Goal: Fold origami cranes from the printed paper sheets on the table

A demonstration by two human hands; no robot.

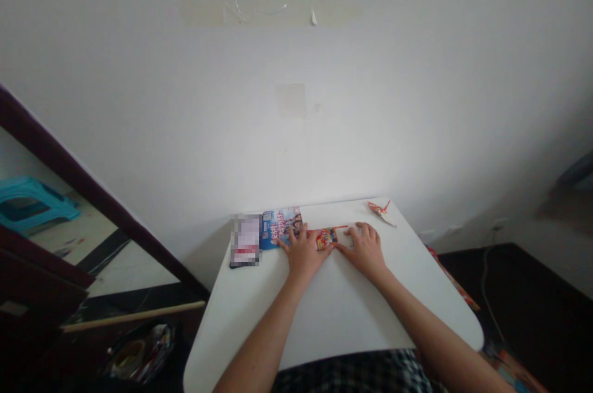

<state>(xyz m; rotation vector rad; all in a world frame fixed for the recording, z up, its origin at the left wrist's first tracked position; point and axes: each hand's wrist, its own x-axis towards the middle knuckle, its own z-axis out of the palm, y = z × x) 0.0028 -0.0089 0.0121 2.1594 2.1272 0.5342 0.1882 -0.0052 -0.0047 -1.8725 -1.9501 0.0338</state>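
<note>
A printed paper point(327, 237), mostly red with a pale right end, lies on the white table point(343, 306) between my two hands. My left hand point(303, 252) presses on its left part with the fingers spread. Those fingertips also reach over the edge of a blue printed leaflet point(274, 229), which lies flat just behind. At the paper's pale right end rests my right hand point(365, 251), fingers apart and slightly bent, thumb pointing towards the left hand. My palms hide parts of the paper, so its folds cannot be made out.
A pixelated flat object with a dark edge point(245, 241) lies at the table's left. A folded orange-and-white paper figure point(382, 212) sits at the back right corner. The wall point(296, 158) meets the table's far edge. On the left are a mirror showing a blue stool point(39, 201) and a dark bag point(139, 353).
</note>
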